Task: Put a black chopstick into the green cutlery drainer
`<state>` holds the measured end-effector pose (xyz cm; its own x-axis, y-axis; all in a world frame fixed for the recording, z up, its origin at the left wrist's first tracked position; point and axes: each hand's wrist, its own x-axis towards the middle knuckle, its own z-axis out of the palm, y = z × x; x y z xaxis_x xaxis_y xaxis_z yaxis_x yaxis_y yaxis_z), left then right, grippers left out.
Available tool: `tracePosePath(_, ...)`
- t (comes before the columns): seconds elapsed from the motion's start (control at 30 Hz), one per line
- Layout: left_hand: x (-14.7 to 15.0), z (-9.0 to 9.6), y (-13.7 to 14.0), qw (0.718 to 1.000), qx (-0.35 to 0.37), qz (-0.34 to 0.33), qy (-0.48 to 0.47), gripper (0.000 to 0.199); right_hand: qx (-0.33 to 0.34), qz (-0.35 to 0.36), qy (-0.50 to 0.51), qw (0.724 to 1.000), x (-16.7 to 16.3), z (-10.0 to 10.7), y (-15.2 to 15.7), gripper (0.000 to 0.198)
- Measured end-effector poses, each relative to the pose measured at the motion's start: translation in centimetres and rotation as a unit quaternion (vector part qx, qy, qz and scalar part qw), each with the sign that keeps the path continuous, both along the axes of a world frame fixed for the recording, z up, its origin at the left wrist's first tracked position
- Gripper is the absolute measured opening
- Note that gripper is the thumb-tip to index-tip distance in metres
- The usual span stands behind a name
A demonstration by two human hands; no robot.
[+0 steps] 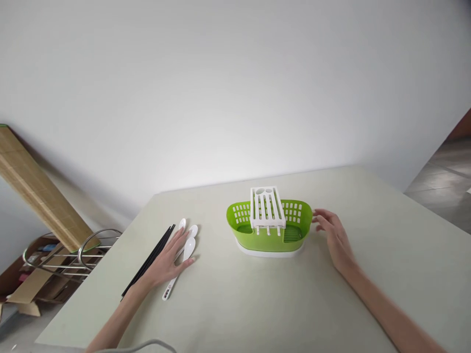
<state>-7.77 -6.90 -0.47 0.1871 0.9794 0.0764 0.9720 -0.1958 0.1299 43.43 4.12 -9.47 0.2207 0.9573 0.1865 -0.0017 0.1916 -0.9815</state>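
My left hand lies spread over several white spoons on the left part of the table, covering parts of their handles. Just left of it is a bundle of black chopsticks, partly behind my wrist. A green basket with slotted walls and a white base stands near the table's middle. Across its top sits a white slotted rack with small hooks along the front. Beside the basket's right end is my right hand, fingers loosely bent and apart; whether the fingertips touch the rim I cannot tell.
The pale table backs onto a white wall. To the left, below table height, are a metal rack, a leaning long board and an open cardboard box. A grey cable crosses the near edge.
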Motion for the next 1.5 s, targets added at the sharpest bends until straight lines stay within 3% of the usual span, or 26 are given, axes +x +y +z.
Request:
tracePosePath(0.13,0.8,-0.6,0.2,1.000,-0.007,0.009,-0.010,0.078,0.144,0.095,-0.082,0.982,-0.6,0.4,-0.9,0.082)
tracePosePath(0.23,1.2,-1.1,0.4,1.000,0.004,0.017,-0.019,0.075,0.173,0.138,-0.168,0.960,-1.2,0.9,-1.8,0.116)
tracePosePath(0.3,1.7,-1.5,0.4,0.999,0.007,0.023,-0.029,0.074,0.168,0.121,-0.190,0.960,-1.6,1.1,-2.1,0.125)
tracePosePath(0.47,4.0,-2.4,0.2,0.998,0.011,0.027,-0.060,0.069,0.110,0.079,-0.207,0.969,-1.8,1.2,-2.3,0.118)
tracePosePath(0.67,8.3,-4.0,-1.1,0.993,0.022,0.068,-0.098,0.057,0.033,0.076,-0.212,0.974,-1.8,1.0,-1.7,0.126)
tracePosePath(0.87,13.8,-5.5,-2.0,0.989,0.046,0.016,-0.137,0.056,0.054,0.088,-0.178,0.979,-2.5,0.8,0.5,0.129)
tracePosePath(1.13,23.3,-7.6,-2.7,0.980,0.087,-0.049,-0.173,0.063,0.082,0.135,-0.180,0.971,-2.4,-1.2,4.2,0.131)
tracePosePath(1.5,32.9,-9.1,-2.8,0.971,0.057,-0.037,-0.228,0.080,0.071,0.176,-0.067,0.979,-1.5,-0.9,3.4,0.120)
